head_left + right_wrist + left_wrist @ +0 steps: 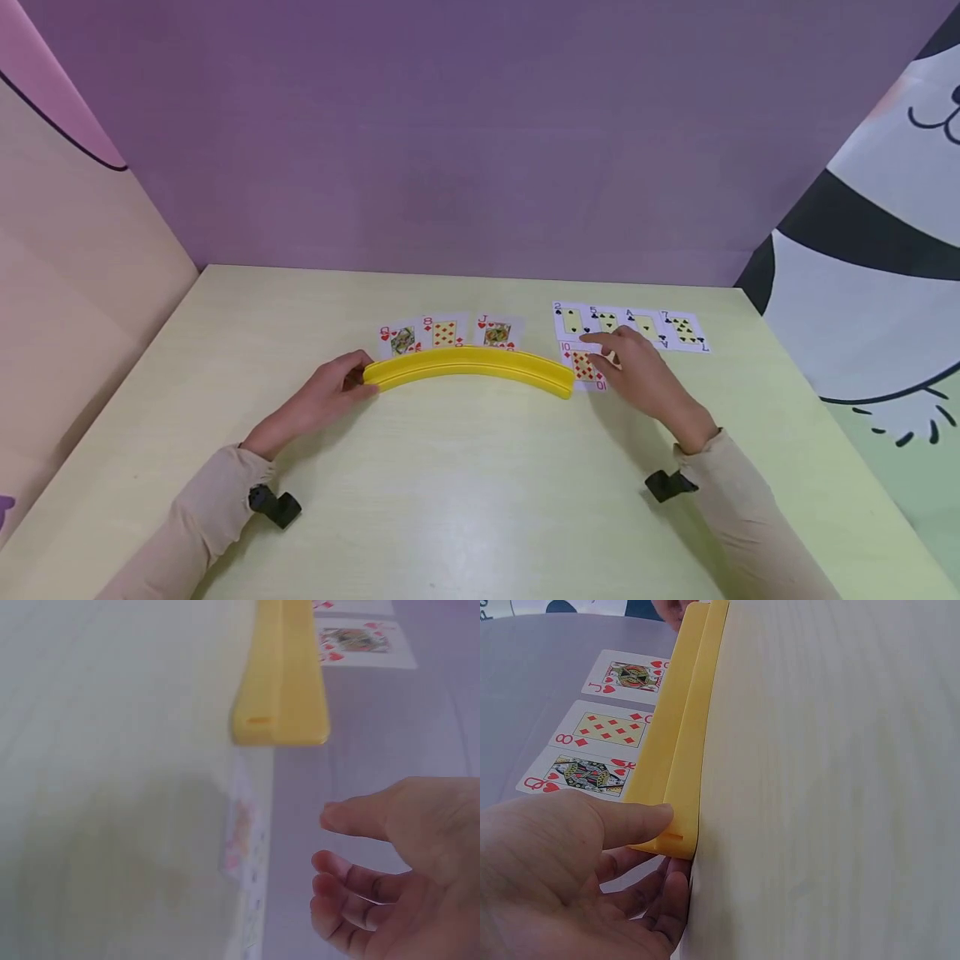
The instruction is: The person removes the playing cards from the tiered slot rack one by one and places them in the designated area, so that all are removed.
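Note:
My left hand (327, 395) grips the left end of a yellow curved playing-card holder (468, 360), thumb on the near face in the left wrist view. Upright in the holder are the queen of hearts (585, 775), the eight of diamonds (609, 729) and the jack of hearts (630, 676), their lower edges hidden. Over the ten of diamonds (582, 367), beside the holder's right end, hovers my right hand (647, 379). Its thumb and fingers are apart with nothing between them, as the right wrist view shows.
A row of black-suit cards lies face up behind the ten: a two (572, 320), a five (606, 317), an ace (642, 323) and a seven (684, 330). They lie near the back of the pale wooden table (465, 483). A purple wall (480, 150) rises behind it.

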The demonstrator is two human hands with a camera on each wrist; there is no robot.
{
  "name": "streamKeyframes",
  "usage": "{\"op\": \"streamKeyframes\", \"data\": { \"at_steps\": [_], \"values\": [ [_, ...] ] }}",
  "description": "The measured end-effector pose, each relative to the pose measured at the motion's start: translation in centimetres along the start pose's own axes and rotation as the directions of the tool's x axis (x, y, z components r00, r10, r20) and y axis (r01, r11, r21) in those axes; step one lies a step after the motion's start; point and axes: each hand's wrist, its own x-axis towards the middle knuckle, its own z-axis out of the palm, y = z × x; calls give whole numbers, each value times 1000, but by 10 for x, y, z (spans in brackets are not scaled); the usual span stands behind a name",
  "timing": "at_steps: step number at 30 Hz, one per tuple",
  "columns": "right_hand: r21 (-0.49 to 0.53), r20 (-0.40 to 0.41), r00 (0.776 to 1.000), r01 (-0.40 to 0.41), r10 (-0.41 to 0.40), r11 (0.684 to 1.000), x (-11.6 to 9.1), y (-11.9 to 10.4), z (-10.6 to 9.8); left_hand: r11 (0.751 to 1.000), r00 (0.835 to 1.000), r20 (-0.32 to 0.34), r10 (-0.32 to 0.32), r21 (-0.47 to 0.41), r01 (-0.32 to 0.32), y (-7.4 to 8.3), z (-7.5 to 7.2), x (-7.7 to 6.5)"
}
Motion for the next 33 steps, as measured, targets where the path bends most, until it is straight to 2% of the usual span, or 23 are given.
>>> {"op": "streamKeyframes", "data": {
  "at_steps": [5,15,26,33],
  "values": [
    [16,-48,998,48,-48,999,7,-14,-8,1000,1000,1,7,-7,-7,1,-1,-1],
    [62,-67,994,87,-82,994,22,-43,-18,1000,1000,3,-11,-4,11,1,-1,-1],
    [137,-122,981,169,-153,976,37,-77,-20,1000,1000,2,-14,0,14,3,0,-1],
    [177,-134,978,184,-161,967,47,-92,-16,1000,1000,7,-18,2,18,5,-1,-1]
  ]
}}
